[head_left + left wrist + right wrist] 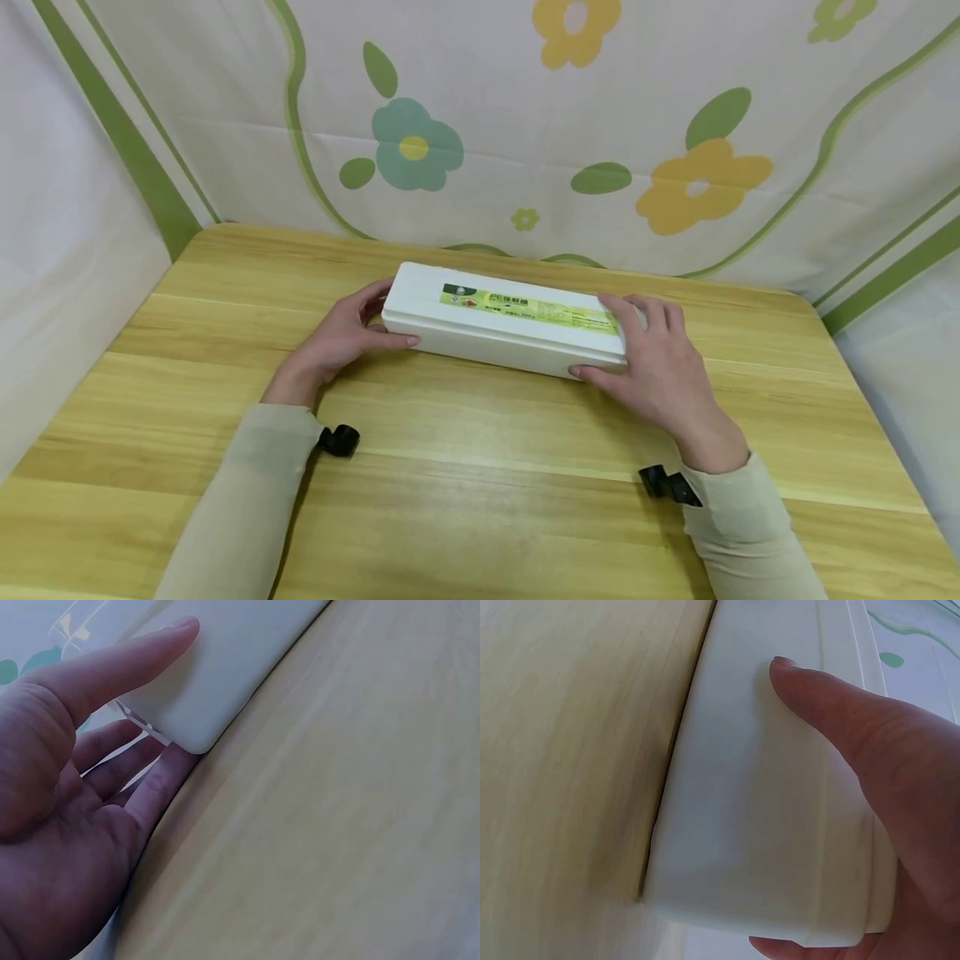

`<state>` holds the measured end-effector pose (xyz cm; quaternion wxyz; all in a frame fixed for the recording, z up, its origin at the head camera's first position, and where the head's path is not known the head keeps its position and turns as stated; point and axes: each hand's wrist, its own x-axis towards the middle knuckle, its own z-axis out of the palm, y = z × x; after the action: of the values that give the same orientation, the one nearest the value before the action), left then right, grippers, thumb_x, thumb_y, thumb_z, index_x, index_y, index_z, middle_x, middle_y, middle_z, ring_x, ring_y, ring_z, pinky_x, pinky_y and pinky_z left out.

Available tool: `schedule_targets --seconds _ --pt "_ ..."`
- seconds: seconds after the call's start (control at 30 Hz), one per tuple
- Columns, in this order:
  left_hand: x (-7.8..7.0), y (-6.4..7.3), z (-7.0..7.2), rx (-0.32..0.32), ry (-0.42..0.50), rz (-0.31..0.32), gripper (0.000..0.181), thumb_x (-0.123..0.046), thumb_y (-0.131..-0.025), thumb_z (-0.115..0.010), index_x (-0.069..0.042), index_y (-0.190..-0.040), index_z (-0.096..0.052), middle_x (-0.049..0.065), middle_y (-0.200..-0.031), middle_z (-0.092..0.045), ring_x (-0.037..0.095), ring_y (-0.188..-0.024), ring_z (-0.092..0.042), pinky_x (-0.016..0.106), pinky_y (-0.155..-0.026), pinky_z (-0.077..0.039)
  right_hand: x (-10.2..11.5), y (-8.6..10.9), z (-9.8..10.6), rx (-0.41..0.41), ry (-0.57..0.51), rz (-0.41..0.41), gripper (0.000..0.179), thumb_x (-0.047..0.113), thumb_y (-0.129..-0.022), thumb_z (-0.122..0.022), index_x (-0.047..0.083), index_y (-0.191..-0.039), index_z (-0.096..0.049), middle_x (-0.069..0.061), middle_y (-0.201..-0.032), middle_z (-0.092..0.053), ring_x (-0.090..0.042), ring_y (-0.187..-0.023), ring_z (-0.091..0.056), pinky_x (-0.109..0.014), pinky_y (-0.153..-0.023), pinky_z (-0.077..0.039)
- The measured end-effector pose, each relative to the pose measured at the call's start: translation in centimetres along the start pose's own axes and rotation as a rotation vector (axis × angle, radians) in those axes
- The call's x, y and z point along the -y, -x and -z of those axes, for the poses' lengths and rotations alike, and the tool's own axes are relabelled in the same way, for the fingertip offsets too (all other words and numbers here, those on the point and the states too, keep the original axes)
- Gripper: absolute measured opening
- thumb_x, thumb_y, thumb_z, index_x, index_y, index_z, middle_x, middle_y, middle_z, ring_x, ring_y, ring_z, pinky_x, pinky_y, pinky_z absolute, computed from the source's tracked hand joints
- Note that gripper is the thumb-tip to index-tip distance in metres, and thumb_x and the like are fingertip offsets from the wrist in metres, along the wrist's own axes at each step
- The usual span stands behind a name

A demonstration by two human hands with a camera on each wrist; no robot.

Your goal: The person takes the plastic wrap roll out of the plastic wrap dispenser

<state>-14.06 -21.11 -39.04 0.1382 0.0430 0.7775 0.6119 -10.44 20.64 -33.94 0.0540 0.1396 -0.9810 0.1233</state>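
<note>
A long white cling film box (495, 337), with a green and yellow label (532, 307) on its lid, lies across the far half of the table. My left hand (348, 333) holds its left end, the thumb along the front face and the fingers reaching round behind. In the left wrist view, the thumb (142, 660) lies against the white side of the box. At the other end, my right hand (663, 367) grips the box, fingers over the lid and thumb on the front. The right wrist view has that thumb (825, 701) pressed on the box's side (735, 795).
The wooden table (465, 492) spreads around the box. A white curtain (495, 108) with printed flowers hangs right behind its back edge, and pale cloth also hangs at both sides. Small black camera mounts (339, 440) sit at the wrists.
</note>
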Motion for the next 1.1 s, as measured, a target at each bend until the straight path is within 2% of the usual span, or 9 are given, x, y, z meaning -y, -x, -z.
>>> schedule_targets --seconds 0.27,0.47,0.67,0.77,0.83,1.0,1.1 --pt "-0.26 0.28 -0.17 -0.003 0.011 -0.006 0.096 -0.01 -0.084 -0.094 -0.021 -0.165 -0.044 0.004 -0.161 -0.051 0.029 -0.137 -0.053 0.03 -0.105 -0.05 0.01 0.09 -0.38 -0.022 -0.001 0.017 0.103 0.056 -0.08 -0.093 0.021 -0.162 -0.041 -0.022 -0.154 -0.046 -0.046 -0.139 -0.04 -0.066 -0.08 -0.056" --pt "-0.4 0.36 -0.18 -0.02 -0.012 -0.012 0.095 -0.011 -0.081 -0.096 -0.019 -0.162 -0.047 0.005 -0.156 -0.055 0.029 -0.131 -0.058 0.03 -0.103 -0.051 0.07 0.13 -0.43 -0.025 -0.004 0.021 0.103 0.055 -0.08 -0.093 0.021 -0.162 -0.041 -0.021 -0.154 -0.046 -0.046 -0.139 -0.039 -0.066 -0.079 -0.057" --pt "-0.49 0.31 -0.23 -0.012 0.013 -0.037 0.095 -0.006 -0.081 -0.095 -0.016 -0.162 -0.046 0.006 -0.158 -0.053 0.028 -0.136 -0.056 0.035 -0.113 -0.049 0.09 0.17 -0.54 -0.044 0.003 0.034 0.103 0.056 -0.079 -0.093 0.019 -0.161 -0.042 -0.022 -0.153 -0.047 -0.046 -0.138 -0.041 -0.065 -0.079 -0.057" --pt "-0.48 0.27 -0.31 -0.004 0.03 -0.048 0.1 -0.006 -0.081 -0.095 -0.017 -0.165 -0.042 0.005 -0.16 -0.05 0.026 -0.14 -0.052 0.038 -0.119 -0.045 0.09 0.14 -0.53 -0.048 0.005 0.037 0.104 0.055 -0.079 -0.093 0.019 -0.161 -0.042 -0.022 -0.153 -0.047 -0.046 -0.137 -0.041 -0.064 -0.079 -0.057" --pt "-0.46 0.22 -0.37 0.003 0.045 -0.048 0.104 -0.007 -0.081 -0.095 -0.02 -0.168 -0.038 0.002 -0.163 -0.048 0.024 -0.141 -0.051 0.037 -0.12 -0.044 0.09 0.11 -0.45 -0.045 0.006 0.035 0.104 0.056 -0.079 -0.093 0.02 -0.162 -0.042 -0.022 -0.153 -0.047 -0.046 -0.137 -0.041 -0.064 -0.079 -0.057" --pt "-0.32 -0.06 -0.58 0.014 0.073 -0.042 0.107 -0.008 -0.081 -0.096 -0.022 -0.168 -0.036 -0.001 -0.166 -0.045 0.025 -0.14 -0.055 0.024 -0.108 -0.052 0.03 0.04 -0.33 -0.043 0.006 0.026 0.104 0.056 -0.078 -0.093 0.02 -0.161 -0.043 -0.022 -0.153 -0.047 -0.046 -0.138 -0.041 -0.064 -0.079 -0.057" --pt "-0.28 -0.19 -0.7 0.005 0.061 -0.035 0.107 -0.009 -0.08 -0.097 -0.023 -0.168 -0.037 -0.001 -0.166 -0.045 0.026 -0.137 -0.057 0.02 -0.101 -0.055 -0.05 0.06 -0.38 -0.047 0.004 0.025 0.104 0.057 -0.078 -0.094 0.02 -0.161 -0.043 -0.022 -0.153 -0.048 -0.046 -0.138 -0.041 -0.065 -0.079 -0.057"
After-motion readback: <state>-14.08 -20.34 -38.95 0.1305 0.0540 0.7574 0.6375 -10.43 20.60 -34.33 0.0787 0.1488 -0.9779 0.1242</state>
